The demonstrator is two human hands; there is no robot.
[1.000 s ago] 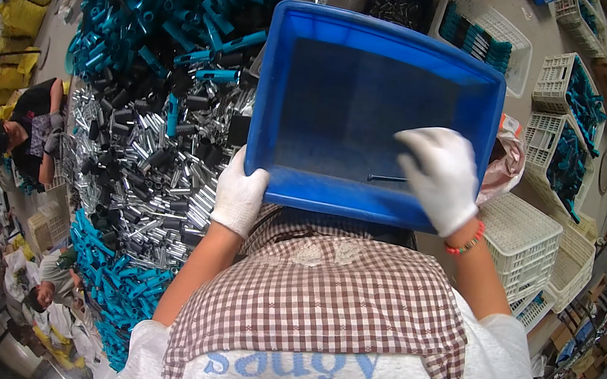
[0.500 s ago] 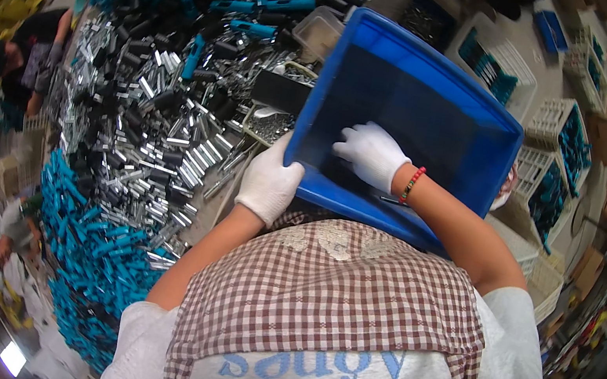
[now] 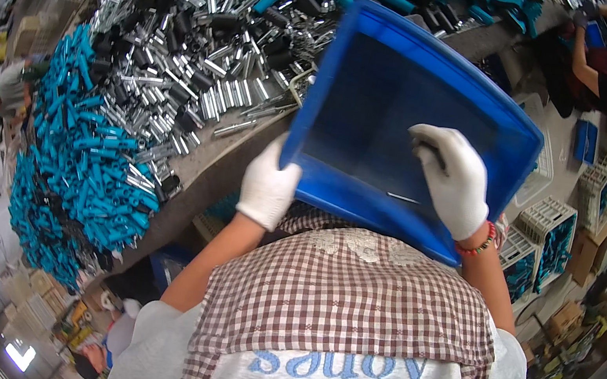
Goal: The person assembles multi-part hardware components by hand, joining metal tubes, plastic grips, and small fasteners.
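Observation:
A deep blue plastic bin (image 3: 321,85) is tilted in front of my body. My left hand (image 3: 269,188), in a white glove, grips its left rim with the thumb over the edge. My right hand (image 3: 451,183), also gloved, is over the right part of the bin. Its fingers are curled together, and dark patches show at the fingertips. Whatever they may hold is too small or hidden to name. On the bin's inner wall near me lies a thin metal pin (image 3: 403,198); the dark bottom shows no other parts.
A table (image 3: 222,149) at the left bears heaps of silver metal tubes (image 3: 227,98), black sleeves and teal plastic handles (image 3: 75,177). White crates (image 3: 549,220) with teal parts stand on the floor at right. Other people (image 3: 592,69) are at the far right and along the left.
My right hand has moved from the bin's middle to its right side, uncovering the metal pin. My view has swung, and the table's heaps sit farther up and left. My left hand keeps its grip.

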